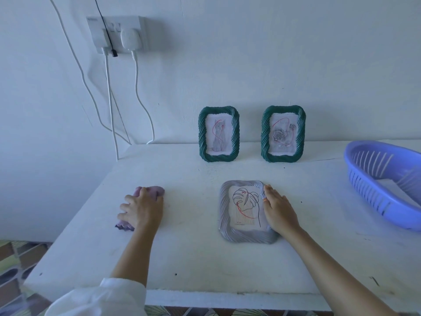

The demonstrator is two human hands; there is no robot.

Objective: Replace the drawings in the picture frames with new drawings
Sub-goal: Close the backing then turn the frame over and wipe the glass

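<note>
The grey picture frame point(247, 212) lies flat and face-up on the white tabletop point(193, 252), its long axis running away from the person, top edge toward the wall. Behind its opening sits a line drawing of a monstera leaf point(246, 206), upright as the person sees it, with red strokes across it. The right hand point(279, 209) rests palm-down along the frame's right border, fingers stretched toward the far right corner and touching the moulding; it presses on the frame rather than closing around it. Well to the left of that hand, the left hand point(142, 209) lies flat with fingers spread on a crumpled purple cloth point(149, 192), which shows beyond the fingertips and beside the wrist.

Beyond both hands, two green picture frames stand upright against the wall, long axes vertical. The one with a cat drawing point(218, 134) is farther left; the one with a rose drawing point(283, 134) stands straight ahead of the right hand. To the right of the right hand sits a blue plastic basket point(376, 199) near the tabletop's edge.
</note>
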